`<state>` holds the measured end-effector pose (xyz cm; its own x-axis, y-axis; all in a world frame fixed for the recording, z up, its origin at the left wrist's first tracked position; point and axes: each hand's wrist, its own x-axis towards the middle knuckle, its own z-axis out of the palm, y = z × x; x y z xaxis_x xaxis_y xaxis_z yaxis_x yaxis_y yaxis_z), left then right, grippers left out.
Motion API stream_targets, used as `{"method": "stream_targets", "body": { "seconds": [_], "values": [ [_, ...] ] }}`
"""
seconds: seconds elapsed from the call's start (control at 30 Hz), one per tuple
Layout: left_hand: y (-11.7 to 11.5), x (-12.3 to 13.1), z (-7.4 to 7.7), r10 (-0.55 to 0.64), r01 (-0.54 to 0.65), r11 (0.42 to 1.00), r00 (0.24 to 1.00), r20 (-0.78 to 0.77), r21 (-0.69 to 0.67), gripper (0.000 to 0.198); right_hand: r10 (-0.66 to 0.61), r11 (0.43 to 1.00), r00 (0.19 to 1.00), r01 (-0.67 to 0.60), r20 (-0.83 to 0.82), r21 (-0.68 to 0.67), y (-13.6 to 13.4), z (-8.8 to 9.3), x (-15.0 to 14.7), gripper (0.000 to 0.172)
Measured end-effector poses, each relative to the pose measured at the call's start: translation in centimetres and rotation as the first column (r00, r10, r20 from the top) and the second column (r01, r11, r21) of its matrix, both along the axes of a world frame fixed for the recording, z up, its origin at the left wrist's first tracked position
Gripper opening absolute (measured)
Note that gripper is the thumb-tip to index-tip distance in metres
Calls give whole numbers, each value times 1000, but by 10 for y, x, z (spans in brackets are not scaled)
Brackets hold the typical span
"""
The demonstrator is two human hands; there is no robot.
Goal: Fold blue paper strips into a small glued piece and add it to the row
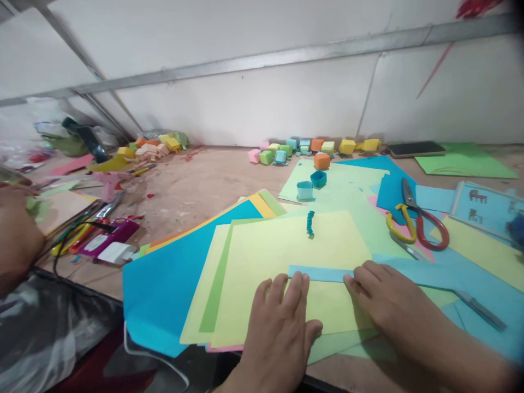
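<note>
A light blue paper strip lies on a pale yellow sheet atop a pile of coloured papers. My left hand rests flat on the yellow sheet, fingers stretched out, fingertips touching the strip's left end. My right hand lies over the strip's right end, fingers pressed down on it. A small teal curl of paper sits on the yellow sheet above the strip.
Scissors with yellow and red handles lie to the right on blue paper. Several folded paper cubes line the wall, with two blue open boxes nearer. A phone, pens and tools at left, another person's arm.
</note>
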<state>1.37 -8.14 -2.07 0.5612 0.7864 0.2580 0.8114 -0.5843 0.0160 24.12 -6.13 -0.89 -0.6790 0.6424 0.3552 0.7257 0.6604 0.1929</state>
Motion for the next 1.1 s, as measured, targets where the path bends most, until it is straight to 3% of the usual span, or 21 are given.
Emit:
{"method": "stream_targets", "body": {
  "seconds": [0.37, 0.63, 0.8, 0.93, 1.1],
  "values": [
    [-1, -7, -5, -12, 3, 995, 996, 93, 98, 46, -16, 1000, 1000, 16, -3, -26, -6, 4, -5, 25],
    [-3, -19, -4, -2, 1, 996, 1000, 7, 87, 49, -18, 997, 1000, 19, 15, -69, -6, 2, -2, 23],
    [-1, -17, -5, 8, -7, 998, 1000, -15, 68, 50, -17, 998, 998, 20, 55, -57, -3, -1, -10, 45],
    [0, -17, -5, 10, -9, 998, 1000, -8, 66, 51, -30, 1000, 994, 30, 102, 1, -5, -1, -15, 34],
    [-1, -18, -3, -5, 5, 998, 1000, -2, 60, 52, -210, 976, 957, 194, 198, 98, -12, 9, -8, 25]
  ]
}}
